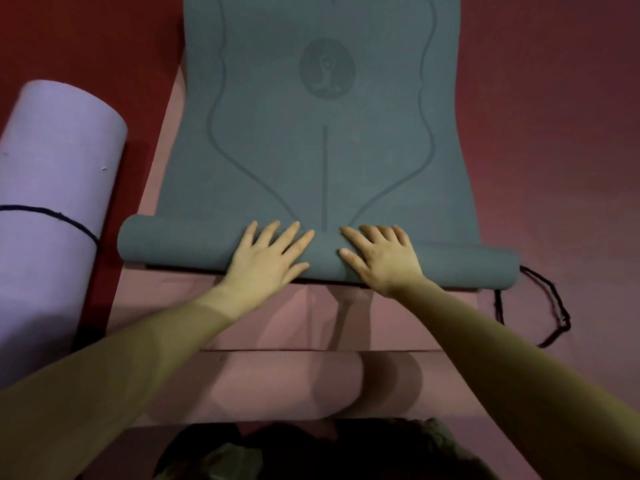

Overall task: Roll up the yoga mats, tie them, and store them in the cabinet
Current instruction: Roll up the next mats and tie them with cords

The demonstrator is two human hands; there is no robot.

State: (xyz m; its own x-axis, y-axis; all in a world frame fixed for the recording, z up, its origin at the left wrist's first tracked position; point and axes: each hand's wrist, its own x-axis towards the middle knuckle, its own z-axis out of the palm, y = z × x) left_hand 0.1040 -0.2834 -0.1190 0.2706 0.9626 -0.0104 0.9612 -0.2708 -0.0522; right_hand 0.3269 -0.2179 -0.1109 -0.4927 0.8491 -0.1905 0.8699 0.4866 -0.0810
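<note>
Both hands, left hand (266, 258) and right hand (379, 259), press flat-fingered on the grey mat (322, 140)'s roll; pushing only mid-roll may let its ends skew, coning the roll

Left hand (266, 258) and right hand (379, 256) press flat on the grey mat's (322, 133) rolled end.

Both arms extended; left hand (268, 256), right hand (379, 256) flat, fingers spread.

Matt foam grey mat (322, 133); carpeted floor (554, 98)
</note>
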